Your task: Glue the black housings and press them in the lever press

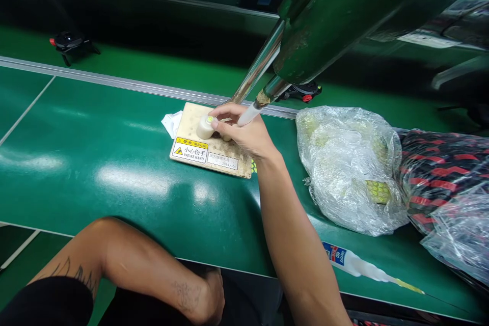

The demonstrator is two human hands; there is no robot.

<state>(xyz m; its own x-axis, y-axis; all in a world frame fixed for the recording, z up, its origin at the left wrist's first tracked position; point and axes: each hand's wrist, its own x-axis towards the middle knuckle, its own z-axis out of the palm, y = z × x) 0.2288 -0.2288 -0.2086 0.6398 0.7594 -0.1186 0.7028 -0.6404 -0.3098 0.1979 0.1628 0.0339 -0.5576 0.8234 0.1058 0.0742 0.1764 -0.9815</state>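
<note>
My right hand (pixel 244 130) reaches over a cream fixture plate (pixel 191 117) with a warning label on it. Its thumb and index finger pinch at a small yellow-green disc (pixel 210 119) on top of a round white post (pixel 205 128). Just above this hand, the white tip (pixel 249 114) of a green press points down between fingers and wrist. My left hand (pixel 214 293) hangs low beside the table's front edge, and its fingers are mostly hidden.
Clear plastic bags (pixel 347 163) with yellow-green pieces lie to the right, beside a wrapped black-and-red bundle (pixel 446 173). A glue bottle (pixel 357 263) with a long thin nozzle rests near the front edge. White paper (pixel 171 123) shows behind the plate; the press body (pixel 328 25) overhangs.
</note>
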